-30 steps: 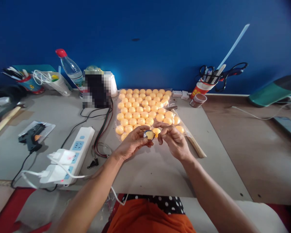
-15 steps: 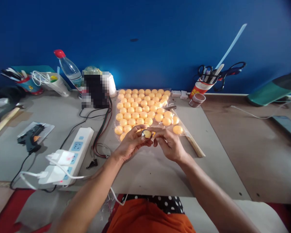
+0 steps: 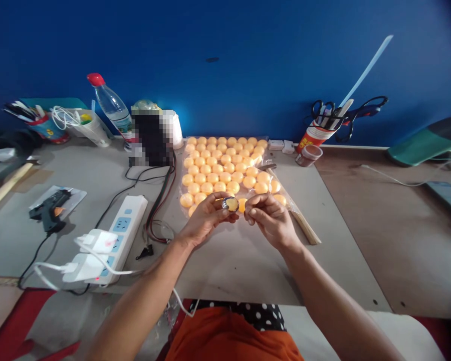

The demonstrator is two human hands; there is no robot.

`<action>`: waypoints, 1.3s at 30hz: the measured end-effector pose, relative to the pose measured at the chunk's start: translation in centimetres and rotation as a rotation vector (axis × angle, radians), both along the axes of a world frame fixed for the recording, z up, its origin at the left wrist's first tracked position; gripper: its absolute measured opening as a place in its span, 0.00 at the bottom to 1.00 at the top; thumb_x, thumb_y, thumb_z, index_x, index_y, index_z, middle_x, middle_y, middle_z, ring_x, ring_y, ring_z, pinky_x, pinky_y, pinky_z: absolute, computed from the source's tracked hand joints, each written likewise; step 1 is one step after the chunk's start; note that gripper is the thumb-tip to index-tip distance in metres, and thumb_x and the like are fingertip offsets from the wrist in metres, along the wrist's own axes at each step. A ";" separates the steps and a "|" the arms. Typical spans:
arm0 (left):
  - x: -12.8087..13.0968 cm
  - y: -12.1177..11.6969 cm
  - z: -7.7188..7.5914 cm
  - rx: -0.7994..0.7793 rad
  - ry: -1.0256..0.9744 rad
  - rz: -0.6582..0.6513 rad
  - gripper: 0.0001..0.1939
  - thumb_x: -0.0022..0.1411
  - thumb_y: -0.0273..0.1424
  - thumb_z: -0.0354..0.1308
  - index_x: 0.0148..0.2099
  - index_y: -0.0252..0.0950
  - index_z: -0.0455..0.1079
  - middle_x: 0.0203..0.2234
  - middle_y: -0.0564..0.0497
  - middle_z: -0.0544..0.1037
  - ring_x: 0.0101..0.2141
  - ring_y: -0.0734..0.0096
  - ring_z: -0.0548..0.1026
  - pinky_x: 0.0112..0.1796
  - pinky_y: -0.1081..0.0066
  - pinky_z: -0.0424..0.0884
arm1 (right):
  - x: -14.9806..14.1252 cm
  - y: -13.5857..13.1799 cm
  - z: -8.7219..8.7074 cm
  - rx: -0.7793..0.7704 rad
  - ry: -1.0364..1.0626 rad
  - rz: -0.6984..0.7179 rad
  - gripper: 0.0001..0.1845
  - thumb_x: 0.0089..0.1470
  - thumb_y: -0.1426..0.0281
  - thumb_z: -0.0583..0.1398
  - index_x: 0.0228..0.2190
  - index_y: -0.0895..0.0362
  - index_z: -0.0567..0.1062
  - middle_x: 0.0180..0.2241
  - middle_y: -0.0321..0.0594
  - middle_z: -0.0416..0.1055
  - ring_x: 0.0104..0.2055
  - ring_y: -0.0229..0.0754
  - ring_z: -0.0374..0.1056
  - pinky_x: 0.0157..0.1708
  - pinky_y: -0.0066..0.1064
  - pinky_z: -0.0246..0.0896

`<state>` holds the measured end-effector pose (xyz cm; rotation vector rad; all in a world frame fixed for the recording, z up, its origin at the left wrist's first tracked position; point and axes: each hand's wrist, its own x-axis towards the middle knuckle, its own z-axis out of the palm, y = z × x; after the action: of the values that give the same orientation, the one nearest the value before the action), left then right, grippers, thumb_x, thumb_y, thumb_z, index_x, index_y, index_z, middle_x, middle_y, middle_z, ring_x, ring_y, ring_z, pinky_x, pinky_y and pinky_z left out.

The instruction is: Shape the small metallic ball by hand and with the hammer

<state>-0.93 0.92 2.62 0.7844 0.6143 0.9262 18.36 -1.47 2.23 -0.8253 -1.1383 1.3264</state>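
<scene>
1. At the centre of your view, just above the surface [image 3: 248, 276], your left hand [image 3: 206, 220] holds the silver-rimmed piece [image 3: 230, 204], thumb and fingers pinching its rim, its yellowish face showing.
2. Toward 3 o'clock of that piece, your right hand [image 3: 268, 215] stands just beside it, apart; its grip has the fingertips bunched near one another, and you cannot tell here whether they pinch something small.
3. For steady work, hold the rim with light, even pressure, leave the yellowish face uncovered, and bring your right fingertips in from 3 o'clock so that you can see the contact.
4. Toward 12 o'clock, the orange balls [image 3: 212, 177] come close behind your fingers under clear film [image 3: 183, 189]; a long forward reach could snag it.
5. At 3 o'clock lies the wooden stick [image 3: 306, 228]; lift your right wrist over it if you swing outward.
6. Toward 8 o'clock, the white cable [image 3: 124, 274] runs to your left forearm [image 3: 158, 281], so a leftward sweep could drag it.
7. More room shows toward 5 and 6 o'clock, up to the front edge by your lap.
</scene>
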 end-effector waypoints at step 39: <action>1.2 -0.5 -1.7 0.179 0.180 0.144 0.27 0.47 0.36 0.75 0.45 0.36 0.66 0.35 0.52 0.76 0.32 0.75 0.75 0.36 0.70 0.73 | -1.4 0.1 0.5 -0.035 -0.257 0.010 0.07 0.52 0.65 0.65 0.26 0.55 0.76 0.35 0.39 0.67 0.38 0.41 0.66 0.41 0.35 0.68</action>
<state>0.25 0.37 0.88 1.0012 0.7601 1.0595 17.01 -1.41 2.72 -1.0397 -1.3228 1.2765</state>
